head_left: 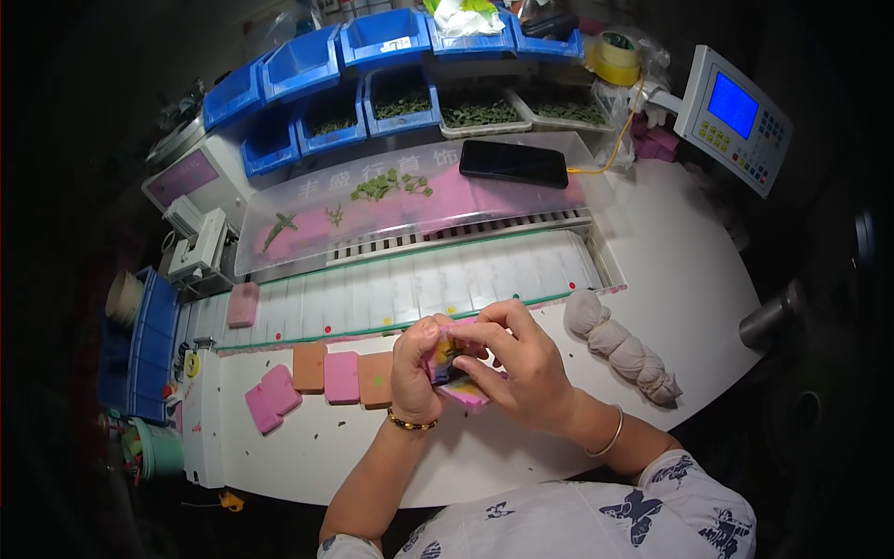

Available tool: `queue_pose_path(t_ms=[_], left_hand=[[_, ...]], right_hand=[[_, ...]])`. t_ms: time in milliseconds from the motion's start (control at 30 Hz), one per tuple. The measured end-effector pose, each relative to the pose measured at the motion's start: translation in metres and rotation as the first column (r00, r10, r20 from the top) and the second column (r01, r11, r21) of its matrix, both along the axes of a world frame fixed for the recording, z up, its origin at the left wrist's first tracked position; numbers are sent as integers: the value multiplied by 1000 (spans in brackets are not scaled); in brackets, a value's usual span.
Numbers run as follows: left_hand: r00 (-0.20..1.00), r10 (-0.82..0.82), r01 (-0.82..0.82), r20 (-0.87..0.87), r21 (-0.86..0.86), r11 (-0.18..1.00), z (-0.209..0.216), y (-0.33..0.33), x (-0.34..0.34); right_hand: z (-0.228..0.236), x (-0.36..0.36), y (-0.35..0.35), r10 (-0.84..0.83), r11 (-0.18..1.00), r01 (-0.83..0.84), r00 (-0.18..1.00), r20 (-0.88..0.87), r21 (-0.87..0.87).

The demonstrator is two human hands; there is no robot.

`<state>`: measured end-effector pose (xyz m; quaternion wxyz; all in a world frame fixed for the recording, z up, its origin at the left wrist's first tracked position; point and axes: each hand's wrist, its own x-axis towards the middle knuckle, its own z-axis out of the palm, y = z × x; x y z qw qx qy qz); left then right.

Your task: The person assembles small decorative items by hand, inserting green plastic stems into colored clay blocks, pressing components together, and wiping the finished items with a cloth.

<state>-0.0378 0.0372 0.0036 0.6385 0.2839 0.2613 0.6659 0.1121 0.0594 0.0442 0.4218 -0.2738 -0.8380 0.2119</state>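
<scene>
My left hand [416, 368] is wrapped round a pink rubber mould [467, 396], held above the near edge of the table. The mould is bent apart, with a dark and yellow patch showing inside. From the other side, my right hand [521, 368] grips it, thumb and fingers curled at its opening. Any small piece between those fingertips is hidden. On the table left of my hands lie a brown mould [376, 379], a pink mould [342, 377], another brown mould [309, 369] and a pair of pink mould halves [273, 398].
Behind my hands runs a white panelled strip [419, 289] with green edging, a pink block [243, 305] on its left. A twisted cloth [622, 349] lies right. Further back are a clear tray [317, 219] with green pieces, a phone [513, 163], blue bins [400, 98] and a control screen [733, 104].
</scene>
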Motion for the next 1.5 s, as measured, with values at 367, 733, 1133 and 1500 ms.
queue_pose_path(t_ms=[367, 733, 1133, 1500], left_hand=[[981, 86, -78, -174, 53, 996, -22, -1, 6], [978, 106, -87, 180, -112, 990, -16, 6, -11], [944, -38, 39, -326, -1, 999, 1, 0, 18], [851, 212, -165, -479, 140, 976, -3, -7, 19]], right_hand=[[13, 7, 12, 69, 995, -75, 994, 80, 68], [32, 14, 15, 231, 970, -235, 971, 60, 60], [1, 27, 45, -73, 800, -183, 915, -396, -571], [-5, 27, 39, -33, 991, 14, 989, -145, -132]])
